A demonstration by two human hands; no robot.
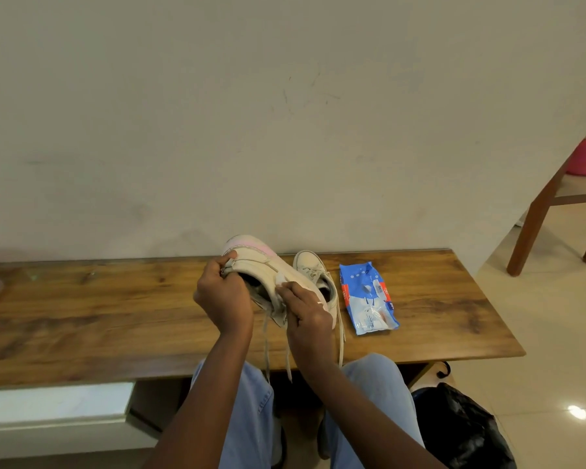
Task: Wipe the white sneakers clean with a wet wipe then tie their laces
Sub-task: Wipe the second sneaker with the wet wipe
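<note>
White sneaker [257, 262] tilted sideways, wet wipe [280, 278] against it; second sneaker [307, 260] upright beside, laces [341, 333] untied.

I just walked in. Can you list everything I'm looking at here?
table: one, brown wood, by the wall
held sneaker: one, white, lifted over the table, laces dangling
second sneaker: one, white, on the table beside it
wet wipe: one, white, against the held sneaker's side
wipe pack: one, blue, on the table, right of both
chair: one, brown, far right
black bag: one, floor, lower right
left hand: one, grips the held sneaker
right hand: one, holds the wet wipe
</note>
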